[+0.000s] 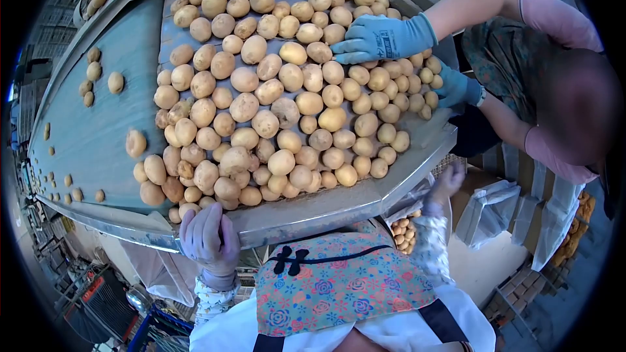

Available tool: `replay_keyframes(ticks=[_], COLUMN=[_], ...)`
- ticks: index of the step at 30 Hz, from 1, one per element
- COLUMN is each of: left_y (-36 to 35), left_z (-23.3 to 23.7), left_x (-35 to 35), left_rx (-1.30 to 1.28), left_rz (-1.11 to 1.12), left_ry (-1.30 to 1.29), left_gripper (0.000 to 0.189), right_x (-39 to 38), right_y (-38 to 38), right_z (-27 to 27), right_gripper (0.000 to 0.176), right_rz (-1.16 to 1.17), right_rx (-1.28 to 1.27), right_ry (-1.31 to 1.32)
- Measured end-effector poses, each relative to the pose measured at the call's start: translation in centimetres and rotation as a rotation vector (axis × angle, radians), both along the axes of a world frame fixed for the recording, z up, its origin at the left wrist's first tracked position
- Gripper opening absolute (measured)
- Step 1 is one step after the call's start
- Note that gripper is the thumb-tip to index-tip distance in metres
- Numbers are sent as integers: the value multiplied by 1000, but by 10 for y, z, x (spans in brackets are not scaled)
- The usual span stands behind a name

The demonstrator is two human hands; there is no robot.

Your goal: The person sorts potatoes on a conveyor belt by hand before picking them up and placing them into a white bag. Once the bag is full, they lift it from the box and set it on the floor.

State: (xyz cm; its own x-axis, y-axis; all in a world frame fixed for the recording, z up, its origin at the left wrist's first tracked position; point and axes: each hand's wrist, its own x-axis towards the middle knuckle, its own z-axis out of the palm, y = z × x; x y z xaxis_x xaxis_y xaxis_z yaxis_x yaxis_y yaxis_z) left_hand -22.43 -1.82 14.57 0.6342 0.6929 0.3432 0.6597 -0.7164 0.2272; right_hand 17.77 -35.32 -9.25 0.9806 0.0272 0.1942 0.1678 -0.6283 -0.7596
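Observation:
Many round, yellow-brown potatoes (266,124) lie in a loose layer on a metal-rimmed sorting table (319,212). My left hand (207,238), in a pale thin glove, curls its fingers over the table's near rim, just below the closest potatoes. Beyond the table's right corner, low down, is my right hand (448,181), also gloved and smeared by motion. I cannot make out its fingers or anything in them. Below that hand, more potatoes (403,235) show in a container partly hidden by my apron (345,280).
Across the table's right end, a co-worker in blue gloves (385,38) reaches among the potatoes. At left, a green conveyor belt (124,124) carries scattered potatoes. Clear plastic bags (486,212) hang at the right. Crates and machinery (104,303) stand at the lower left.

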Motion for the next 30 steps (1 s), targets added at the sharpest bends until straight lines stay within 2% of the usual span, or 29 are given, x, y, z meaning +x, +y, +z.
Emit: replay_keyframes(ticks=[1,2,3,4,5,7,9,10,11,13,15,16,19,20,25,27,29,30], left_y=[-1,-1,-1,0,0,-1,-2,-1,0,-2,-2,-2,-2,-2,-2,-3,-2,-1], left_z=[0,0,0,-2,-3,-5,-5,-5,-6,-9,-9,-8,-5,-5,-4,-5,-3,-2], left_x=[-1,0,1,1,-1,-4,-5,-5,-5,-8,-6,-7,-7,-7,-7,-9,-8,-7], left_rx=[3,9,17,25,35,45,44,60,72,88,98,99,100,95,77,85,116,133], left_rz=[8,12,13,8,6,11,17,19,14,20,33,35,44,46,43,51,48,44], left_ry=[1,-1,-7,-6,-7,-10,-17,-8,-14,-28,-30,-35,-39,-37,-37,-46,-31,-22], left_gripper=[32,32,32,34,35,35,35,33,33,31,32,32,33,33,34,33,35,35], right_x=[2,-8,-16,-17,-35,-69,-97,-109,-120,-128,-123,-124,-126,-124,-119,-115,-103,-92], right_y=[34,71,104,138,197,270,319,334,343,344,336,332,331,329,321,322,327,335], right_z=[68,111,135,125,158,172,183,170,142,142,156,155,146,151,153,192,246,269], right_gripper=[37,33,30,23,25,36,41,47,49,45,40,45,41,56,54,61,51,52], right_rz=[67,141,404,718,873,1066,1164,1145,1075,1048,1170,1154,1186,1209,1302,1404,1554,1611], right_rx=[96,20,138,143,134,-30,-316,-570,-588,-520,-390,-245,-266,-275,3,202,221,220], right_ry=[-130,-267,-106,-386,-402,-454,-325,-392,-436,-331,-205,-280,-355,-278,-417,-512,-666,-725])
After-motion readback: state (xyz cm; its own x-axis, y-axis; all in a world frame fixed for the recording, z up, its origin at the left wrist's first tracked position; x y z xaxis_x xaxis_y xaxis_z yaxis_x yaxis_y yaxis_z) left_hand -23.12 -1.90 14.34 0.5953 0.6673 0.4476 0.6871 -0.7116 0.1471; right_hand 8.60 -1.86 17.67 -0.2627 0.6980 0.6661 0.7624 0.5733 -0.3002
